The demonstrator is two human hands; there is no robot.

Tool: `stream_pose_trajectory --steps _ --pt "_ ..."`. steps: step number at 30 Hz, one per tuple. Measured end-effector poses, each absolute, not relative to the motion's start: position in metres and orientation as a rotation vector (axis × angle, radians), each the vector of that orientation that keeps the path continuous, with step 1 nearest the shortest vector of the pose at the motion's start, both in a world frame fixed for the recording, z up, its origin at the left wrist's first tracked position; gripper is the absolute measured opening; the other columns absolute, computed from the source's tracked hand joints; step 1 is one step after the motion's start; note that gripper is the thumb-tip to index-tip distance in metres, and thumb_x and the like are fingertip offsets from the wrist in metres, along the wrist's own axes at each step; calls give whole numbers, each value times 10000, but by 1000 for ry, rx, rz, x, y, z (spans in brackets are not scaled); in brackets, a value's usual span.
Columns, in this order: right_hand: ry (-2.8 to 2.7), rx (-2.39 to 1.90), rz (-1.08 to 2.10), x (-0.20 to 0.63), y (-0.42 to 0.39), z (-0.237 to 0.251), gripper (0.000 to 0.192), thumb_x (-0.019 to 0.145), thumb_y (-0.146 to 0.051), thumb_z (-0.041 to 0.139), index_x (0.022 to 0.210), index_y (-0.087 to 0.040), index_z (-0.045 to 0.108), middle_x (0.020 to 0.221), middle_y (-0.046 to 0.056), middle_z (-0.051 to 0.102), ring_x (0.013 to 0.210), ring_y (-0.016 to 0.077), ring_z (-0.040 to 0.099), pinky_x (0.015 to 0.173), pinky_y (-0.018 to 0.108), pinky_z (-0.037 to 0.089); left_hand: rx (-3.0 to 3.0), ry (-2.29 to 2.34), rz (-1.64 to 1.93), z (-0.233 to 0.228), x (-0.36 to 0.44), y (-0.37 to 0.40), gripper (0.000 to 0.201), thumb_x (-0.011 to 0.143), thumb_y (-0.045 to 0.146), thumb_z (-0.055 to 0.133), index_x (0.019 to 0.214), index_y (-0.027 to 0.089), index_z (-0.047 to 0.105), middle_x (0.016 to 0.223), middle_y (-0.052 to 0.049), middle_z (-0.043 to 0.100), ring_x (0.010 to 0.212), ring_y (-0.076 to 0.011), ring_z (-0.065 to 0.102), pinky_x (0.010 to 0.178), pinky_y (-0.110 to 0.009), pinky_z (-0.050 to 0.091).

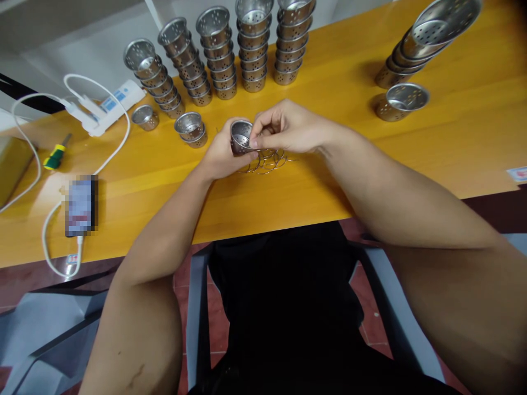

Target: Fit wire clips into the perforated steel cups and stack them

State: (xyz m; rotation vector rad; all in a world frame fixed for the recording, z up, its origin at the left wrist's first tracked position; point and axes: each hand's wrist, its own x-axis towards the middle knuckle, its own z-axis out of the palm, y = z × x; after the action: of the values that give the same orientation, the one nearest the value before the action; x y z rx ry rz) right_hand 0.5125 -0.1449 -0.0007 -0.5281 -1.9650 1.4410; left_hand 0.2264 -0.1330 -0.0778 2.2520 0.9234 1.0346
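My left hand (225, 151) wraps round a small perforated metal cup (241, 135), tilted with its mouth toward me. The fingers of my right hand (284, 129) are pinched together at the cup's right rim; whether they also grip a wire there is hidden. Beneath both hands, a loose bunch of thin wire rings (269, 163) lies on the table. To the left of my left hand stand two nested cups (191, 130) and a single small cup (145, 117).
Several tall stacks of perforated cups (254, 49) line the back of the yellow table (255, 206). Another stack (411, 49) leans at right, with a cup (402, 102) before it. At left are a power strip (117, 107), cables, a screwdriver (56, 156) and a phone (80, 206).
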Motion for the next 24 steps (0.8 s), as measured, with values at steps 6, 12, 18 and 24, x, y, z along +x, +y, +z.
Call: stream_pose_trajectory --steps 6,12,18,24 --pt "-2002 -476 1340 513 -139 -8 650 923 -809 1222 1053 -262 895 816 -17 732 684 154 523 586 292 410 2293 1030 1003 -72 226 -136 1025 947 882 1078 1630 236 670 1487 -146 851 1448 -409 876 1410 -683 686" --pt "-1930 -648 1016 511 -140 -9 823 877 -1023 1126 1238 -325 882 1043 61 761 856 268 704 687 390 596 2202 1082 1153 -79 226 -129 890 1037 789 1032 1641 259 649 1507 -147 846 1500 -407 854 1415 -639 683" --pt "-2048 -726 773 514 -147 -6 808 1038 -1118 872 1239 -338 938 1351 154 822 1134 381 788 948 552 768 2208 1058 1245 -92 224 -119 1015 1032 854 1009 1753 291 567 1644 -178 802 1586 -417 832 1444 -619 667" --pt "-2159 -696 714 516 -146 -10 733 1104 -1004 902 1328 -310 969 1538 177 807 1366 434 805 1141 585 770 2219 1044 1280 -94 226 -117 1016 1028 861 1003 1742 277 578 1595 -181 816 1544 -423 850 1438 -657 672"
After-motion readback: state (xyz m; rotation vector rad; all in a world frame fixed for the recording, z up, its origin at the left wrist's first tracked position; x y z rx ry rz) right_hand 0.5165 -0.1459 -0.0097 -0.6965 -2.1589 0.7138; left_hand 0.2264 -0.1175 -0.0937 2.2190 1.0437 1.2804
